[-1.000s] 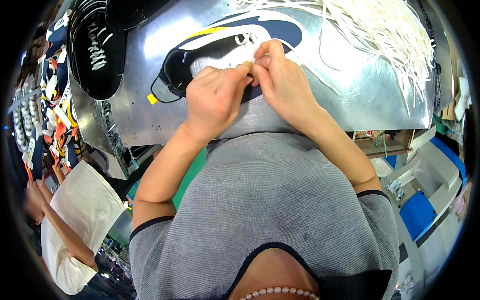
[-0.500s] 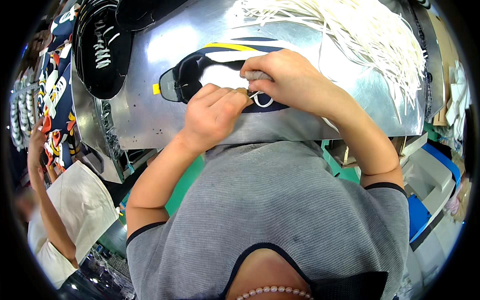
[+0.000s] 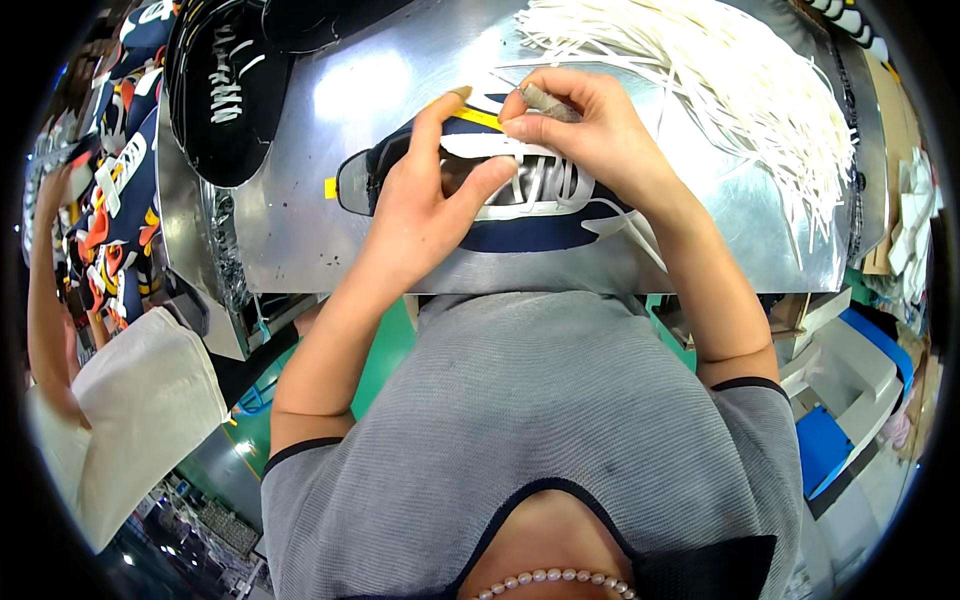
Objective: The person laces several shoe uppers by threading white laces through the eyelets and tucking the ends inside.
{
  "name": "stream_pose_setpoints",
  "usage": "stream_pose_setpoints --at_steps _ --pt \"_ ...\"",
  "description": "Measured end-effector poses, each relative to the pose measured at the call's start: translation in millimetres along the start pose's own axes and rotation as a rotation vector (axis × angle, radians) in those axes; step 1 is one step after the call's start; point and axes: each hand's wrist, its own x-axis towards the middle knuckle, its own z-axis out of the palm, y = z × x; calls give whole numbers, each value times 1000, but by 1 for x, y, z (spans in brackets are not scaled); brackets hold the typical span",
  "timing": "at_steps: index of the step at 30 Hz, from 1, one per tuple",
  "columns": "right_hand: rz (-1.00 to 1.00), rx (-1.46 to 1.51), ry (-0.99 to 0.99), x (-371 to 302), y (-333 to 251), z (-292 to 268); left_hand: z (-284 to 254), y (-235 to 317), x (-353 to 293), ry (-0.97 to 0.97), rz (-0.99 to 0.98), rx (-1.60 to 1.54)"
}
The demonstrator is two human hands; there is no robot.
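Note:
A navy low shoe (image 3: 530, 235) with a yellow stripe and a yellow heel tab lies on the metal table, toe to the right. White shoelace (image 3: 537, 180) crosses its eyelets. My left hand (image 3: 425, 200) reaches over the shoe's opening, thumb and index finger spread apart; the thumb tip rests by the eyelets and the index finger by the far side. Above the far row of eyelets, my right hand (image 3: 595, 130) pinches white shoelace, mostly hidden by the fingertips. Grey wrapping covers one right finger. Loose lace trails off the shoe's toe side.
A large heap of white laces (image 3: 720, 90) covers the table's (image 3: 300, 250) far right. Black shoe uppers (image 3: 225, 110) lie at the far left. More navy and white shoe parts (image 3: 120, 190) are piled beyond the left edge, near another person's arm (image 3: 48, 290). Right stands a grey-and-blue bin (image 3: 840, 390).
My left hand has opened from a closed grip, its index finger stretching away. My right hand has shifted slightly farther off and right. More of the laced front of the shoe now shows.

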Motion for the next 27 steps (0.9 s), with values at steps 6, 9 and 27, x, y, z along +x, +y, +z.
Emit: stream_pose_setpoints --at_steps 6,9,27 --pt "-95 -8 67 -1 19 11 16 -10 0 237 98 69" --pt "-154 -130 212 -17 3 14 18 -11 -1 252 105 72" --pt "-318 -1102 282 -20 13 48 29 -6 -6 176 120 160"
